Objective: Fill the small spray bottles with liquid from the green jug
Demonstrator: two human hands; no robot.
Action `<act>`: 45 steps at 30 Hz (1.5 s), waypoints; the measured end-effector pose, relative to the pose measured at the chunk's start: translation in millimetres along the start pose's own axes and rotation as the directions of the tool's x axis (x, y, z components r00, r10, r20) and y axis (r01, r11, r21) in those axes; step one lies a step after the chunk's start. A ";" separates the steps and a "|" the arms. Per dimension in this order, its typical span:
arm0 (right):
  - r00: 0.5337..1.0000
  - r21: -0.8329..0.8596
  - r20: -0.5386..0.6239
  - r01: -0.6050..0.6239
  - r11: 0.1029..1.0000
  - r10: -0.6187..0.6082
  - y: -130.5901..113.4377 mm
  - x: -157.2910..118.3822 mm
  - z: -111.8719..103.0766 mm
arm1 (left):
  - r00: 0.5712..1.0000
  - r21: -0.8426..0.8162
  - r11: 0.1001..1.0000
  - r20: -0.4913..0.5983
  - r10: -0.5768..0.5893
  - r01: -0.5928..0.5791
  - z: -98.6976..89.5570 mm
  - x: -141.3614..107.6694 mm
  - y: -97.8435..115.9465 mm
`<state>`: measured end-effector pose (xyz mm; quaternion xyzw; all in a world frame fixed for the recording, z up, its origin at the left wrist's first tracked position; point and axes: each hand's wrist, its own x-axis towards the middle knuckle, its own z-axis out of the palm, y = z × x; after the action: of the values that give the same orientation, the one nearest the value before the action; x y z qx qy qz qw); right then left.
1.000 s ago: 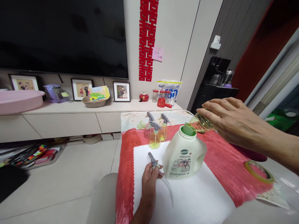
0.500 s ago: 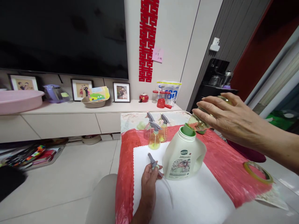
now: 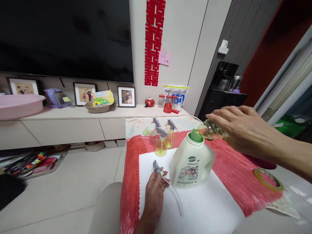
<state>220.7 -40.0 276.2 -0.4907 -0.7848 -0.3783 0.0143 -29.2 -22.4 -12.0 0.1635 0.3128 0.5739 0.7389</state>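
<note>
My right hand is closed round a clear spray bottle body, tipped sideways with its mouth at the green spout of the large pale detergent jug. The jug stands upright on a white sheet, its cap off. To its left, my left hand pinches a grey spray head, whose thin clear tube trails down over the sheet. Behind are several spray bottles with grey heads; the nearest spray bottle has a little yellow liquid at the bottom.
Red plastic covers the table under the white sheet. A roll of yellow tape lies at the right edge. Red-lidded jars and a red pot stand on the cabinet behind.
My right hand has lowered and shifted right, laying the spray bottle body nearer to level with its mouth still at the spout. My left hand has turned the spray head slightly.
</note>
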 end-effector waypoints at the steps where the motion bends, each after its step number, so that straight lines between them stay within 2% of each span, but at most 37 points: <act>1: 0.999 0.017 0.035 -0.036 0.999 0.035 2.9 -5.9 4.2 | 1.000 -0.019 1.000 -0.010 -0.007 0.007 -0.2 0.6 0.6; 4: 0.977 0.183 0.154 -0.178 0.967 0.151 10.5 -25.7 10.9 | 0.999 -0.081 0.997 -0.032 -0.012 0.010 0.2 2.7 3.0; 7: 0.925 0.395 0.261 -0.364 0.844 0.276 7.0 -50.5 8.7 | 0.998 -0.141 0.990 -0.061 -0.020 0.012 5.0 0.7 8.5; 9: 0.893 0.498 0.303 -0.445 0.744 0.332 -5.6 -71.5 6.9 | 0.996 -0.174 0.985 -0.082 -0.025 0.011 10.8 -4.2 15.2; 11: 0.886 0.561 0.312 -0.463 0.686 0.343 -26.5 -95.7 8.7 | 0.994 -0.198 0.980 -0.110 -0.021 -0.001 17.5 -10.0 24.0; 16: 0.926 0.590 0.283 -0.372 0.717 0.249 -99.4 -153.1 30.4 | 0.982 -0.251 0.967 -0.190 -0.008 -0.040 29.7 -21.8 46.9; 19: 0.926 0.623 0.292 -0.373 0.688 0.237 -140.0 -169.7 45.3 | 0.982 -0.246 0.966 -0.188 0.033 -0.079 32.7 -27.9 55.2; 23: 0.894 0.646 0.339 -0.448 0.618 0.294 -171.2 -173.0 55.7 | 0.985 -0.225 0.968 -0.153 0.074 -0.107 32.6 -34.5 57.2; 27: 0.873 0.661 0.362 -0.488 0.570 0.328 -182.1 -169.3 56.5 | 0.993 -0.189 0.978 -0.088 0.074 -0.090 29.8 -42.0 51.0; 32: 0.894 0.700 0.316 -0.446 0.557 0.318 -190.1 -156.8 53.0 | 0.999 -0.066 0.998 0.027 0.022 -0.020 30.6 -58.7 36.5; 38: 0.922 0.694 0.221 -0.378 0.613 0.318 -200.2 -138.7 49.4 | 0.986 0.015 1.000 0.165 0.003 -0.006 32.3 -74.4 21.1; 45: 0.944 0.716 0.150 -0.309 0.626 0.295 -206.2 -134.0 49.3 | 0.972 0.018 1.000 0.235 -0.010 0.006 27.1 -75.4 21.5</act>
<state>146.3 -159.7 68.7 -0.5716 -0.7763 -0.0217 0.2648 -38.6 -84.7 41.9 0.2355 0.2286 0.5446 0.7718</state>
